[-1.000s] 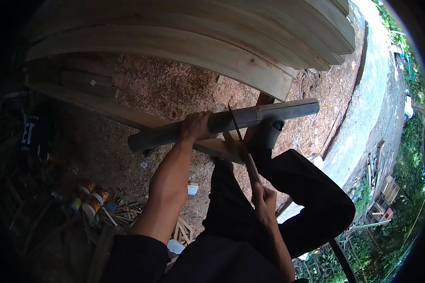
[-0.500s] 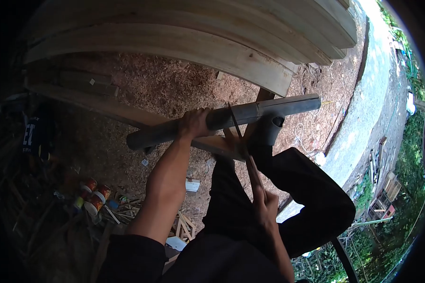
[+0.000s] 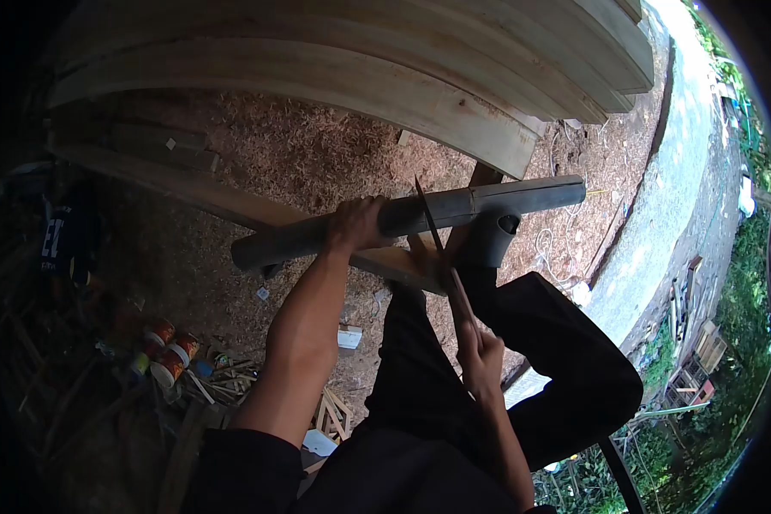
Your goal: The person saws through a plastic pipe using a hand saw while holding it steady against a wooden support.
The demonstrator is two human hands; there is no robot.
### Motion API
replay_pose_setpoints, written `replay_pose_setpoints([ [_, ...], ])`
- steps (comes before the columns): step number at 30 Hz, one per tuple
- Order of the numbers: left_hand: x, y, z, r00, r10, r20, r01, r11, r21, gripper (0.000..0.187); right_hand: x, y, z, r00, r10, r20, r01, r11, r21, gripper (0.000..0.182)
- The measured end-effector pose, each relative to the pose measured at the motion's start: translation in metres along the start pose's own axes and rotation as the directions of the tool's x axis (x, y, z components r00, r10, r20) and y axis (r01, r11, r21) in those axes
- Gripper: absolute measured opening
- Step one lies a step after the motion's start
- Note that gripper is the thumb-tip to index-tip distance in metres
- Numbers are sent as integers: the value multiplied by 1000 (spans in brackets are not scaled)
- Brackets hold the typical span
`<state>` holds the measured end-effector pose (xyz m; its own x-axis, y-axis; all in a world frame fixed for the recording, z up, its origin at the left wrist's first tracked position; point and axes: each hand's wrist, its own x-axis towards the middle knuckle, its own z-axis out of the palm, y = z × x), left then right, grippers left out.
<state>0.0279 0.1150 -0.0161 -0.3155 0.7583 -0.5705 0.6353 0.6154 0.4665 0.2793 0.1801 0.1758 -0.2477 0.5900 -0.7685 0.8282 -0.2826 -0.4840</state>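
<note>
A grey plastic pipe (image 3: pixel 437 210) lies slantwise across wooden boards, with a lengthwise slit at its right end. My left hand (image 3: pixel 357 224) is wrapped over the pipe left of its middle, pressing it down. My right hand (image 3: pixel 481 364) is closed round the handle of a handsaw (image 3: pixel 433 227), seen almost edge-on. Its thin dark blade crosses the pipe between my left hand and my foot, the tip showing past the far side. My foot in a dark shoe (image 3: pixel 486 242) is against the pipe right of the blade. The teeth are hidden.
Long stacked planks (image 3: pixel 488 141) fill the top. A wooden beam (image 3: pixel 188 184) runs below them at left. Wood shavings (image 3: pixel 308 137) cover the ground. At lower left are several cans (image 3: pixel 176 355) and scrap wood (image 3: pixel 334 411). A person in a dark shirt (image 3: pixel 64 244) is at far left.
The saw and my right hand have moved slightly forward, so the blade tip reaches a little farther past the pipe. My left hand stays on the pipe.
</note>
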Motion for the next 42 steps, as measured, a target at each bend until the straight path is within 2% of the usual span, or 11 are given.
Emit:
replay_pose_setpoints([
  [3, 1, -6, 8, 999, 34, -35, -34, 999, 11, 81, -25, 9, -7, 999, -7, -31, 7, 1000, -10, 47],
  [7, 1, -6, 8, 998, 38, -57, -36, 999, 27, 81, 80, -10, 51, 975, -216, -58, 215, 976, -36, 48],
  [8, 2, 1, -7, 997, -9, 71, 9, 1000, 2, 79, 106, -27, 62, 951, -295, -90, 293, 955, -39, 49],
  [10, 3, 8, -10, 978, -46, 205, 52, 998, -23, 77, 140, -56, 70, 967, -248, -55, 242, 966, -94, 49],
  [16, -2, -3, 10, 999, -11, -40, 13, 997, 70, 76, -9, 20, -9, 1000, -10, -22, 9, 1000, -22, 47],
  [18, 0, -1, 2, 1000, 15, 2, -15, 1000, 22, 79, -47, 28, -25, 986, -111, -125, 113, 994, 10, 46],
  [25, -3, -3, 5, 1000, 5, -24, -4, 998, 62, 82, 61, -18, 6, 987, -160, 17, 161, 987, -27, 53],
  [29, 4, -7, 9, 1000, 9, 4, -9, 1000, 13, 82, 27, -14, -8, 994, -71, 78, 67, 996, 57, 54],
  [33, 0, -6, 11, 999, 23, -44, -20, 999, 49, 81, -11, 11, -26, 996, -39, 83, 46, 995, -84, 57],
  [37, 0, -6, 13, 999, 18, -41, -16, 999, 47, 82, 52, 1, 16, 993, -113, -24, 115, 981, 154, 55],
  [42, 8, -2, 2, 990, -22, 138, 19, 1000, 24, 81, 135, -53, 74, 968, -243, -57, 231, 959, -164, 51],
])
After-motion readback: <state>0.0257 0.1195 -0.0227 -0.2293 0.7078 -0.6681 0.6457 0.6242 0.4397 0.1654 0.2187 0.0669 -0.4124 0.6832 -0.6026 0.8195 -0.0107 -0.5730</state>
